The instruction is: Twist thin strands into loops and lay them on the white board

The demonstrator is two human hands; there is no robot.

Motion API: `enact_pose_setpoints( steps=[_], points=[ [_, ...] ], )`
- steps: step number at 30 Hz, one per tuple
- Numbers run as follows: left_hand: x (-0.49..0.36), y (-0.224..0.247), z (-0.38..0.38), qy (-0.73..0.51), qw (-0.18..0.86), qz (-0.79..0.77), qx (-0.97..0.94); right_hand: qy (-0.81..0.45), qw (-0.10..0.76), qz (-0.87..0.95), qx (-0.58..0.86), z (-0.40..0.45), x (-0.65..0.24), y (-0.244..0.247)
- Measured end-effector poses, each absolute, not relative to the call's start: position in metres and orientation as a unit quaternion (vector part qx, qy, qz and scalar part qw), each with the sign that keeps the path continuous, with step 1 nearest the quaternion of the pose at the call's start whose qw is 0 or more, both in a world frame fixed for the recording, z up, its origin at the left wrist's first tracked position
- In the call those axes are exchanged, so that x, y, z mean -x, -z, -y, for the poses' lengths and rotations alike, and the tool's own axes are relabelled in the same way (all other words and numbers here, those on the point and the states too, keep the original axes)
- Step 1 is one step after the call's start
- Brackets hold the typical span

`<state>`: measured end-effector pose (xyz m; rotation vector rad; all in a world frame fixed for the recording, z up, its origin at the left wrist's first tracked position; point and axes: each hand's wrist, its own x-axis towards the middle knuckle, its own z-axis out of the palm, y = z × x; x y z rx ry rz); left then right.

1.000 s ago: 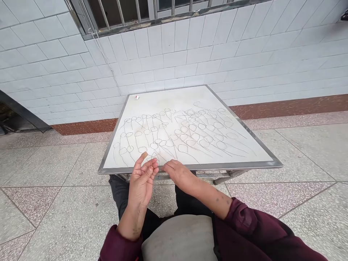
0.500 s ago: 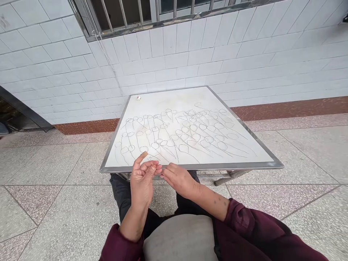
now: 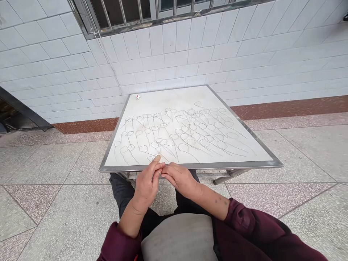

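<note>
My left hand (image 3: 149,181) and my right hand (image 3: 181,180) meet just in front of the table's near edge. Both are closed, fingertips pinched together and touching. Whatever lies between them is too thin or too hidden to make out. A fine dark line (image 3: 138,210) crosses my left wrist; I cannot tell whether it is a wire or a skin crease. Beyond my fingers, many thin dark wire loops with long tails (image 3: 183,148) lie in rough rows on the white tabletop (image 3: 168,98), the nearest ones close to my left fingertips.
A metal rim (image 3: 217,165) edges the table, with metal legs (image 3: 231,174) below. At its far left corner sits a small white and red object (image 3: 138,97). Behind stands a white tiled wall (image 3: 174,61) with a barred window (image 3: 130,14) and a hanging cord (image 3: 107,56).
My left hand has turned inward and moved slightly right, its raised index finger now folded towards the right fingertips. My right hand stays nearly in place.
</note>
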<state>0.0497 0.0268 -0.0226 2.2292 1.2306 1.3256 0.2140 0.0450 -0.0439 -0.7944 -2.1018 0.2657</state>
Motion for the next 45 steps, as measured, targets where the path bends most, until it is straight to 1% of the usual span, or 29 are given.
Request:
enact_pose_setpoints(
  steps=[3, 7, 14, 20, 23, 28, 31, 34, 37, 39, 45],
  points=[
    [-0.049, 0.02, -0.028, -0.442, 0.117, -0.418, -0.785, -0.136, 0.444, 0.822, 0.33, -0.044, -0.213, 0.047],
    [-0.048, 0.017, -0.029, -0.419, 0.09, -0.415, -0.802, -0.233, 0.468, 0.78, 0.345, -0.043, -0.211, 0.047],
    [-0.049, 0.014, -0.028, -0.396, 0.007, -0.436, -0.808, -0.398, 0.464, 0.706, 0.357, -0.039, -0.207, 0.041],
    [-0.049, 0.012, -0.027, -0.385, 0.002, -0.464, -0.798, -0.455, 0.469, 0.666, 0.36, -0.038, -0.207, 0.04],
    [-0.049, 0.011, -0.027, -0.379, 0.02, -0.475, -0.794, -0.466, 0.474, 0.655, 0.36, -0.039, -0.207, 0.04],
    [-0.05, 0.013, -0.027, -0.387, 0.12, -0.485, -0.775, -0.496, 0.482, 0.626, 0.36, -0.041, -0.204, 0.041],
    [-0.051, 0.016, -0.029, -0.403, 0.146, -0.477, -0.767, -0.505, 0.484, 0.618, 0.359, -0.043, -0.204, 0.042],
    [-0.052, 0.018, -0.029, -0.407, 0.141, -0.476, -0.767, -0.497, 0.478, 0.628, 0.362, -0.044, -0.207, 0.043],
    [-0.052, 0.017, -0.029, -0.391, 0.126, -0.487, -0.771, -0.452, 0.454, 0.673, 0.369, -0.045, -0.211, 0.043],
    [-0.051, 0.017, -0.029, -0.375, 0.119, -0.502, -0.77, -0.388, 0.434, 0.722, 0.375, -0.046, -0.214, 0.043],
    [-0.05, 0.02, -0.029, -0.35, 0.122, -0.525, -0.766, -0.144, 0.4, 0.835, 0.351, -0.054, -0.224, 0.05]
  ],
)
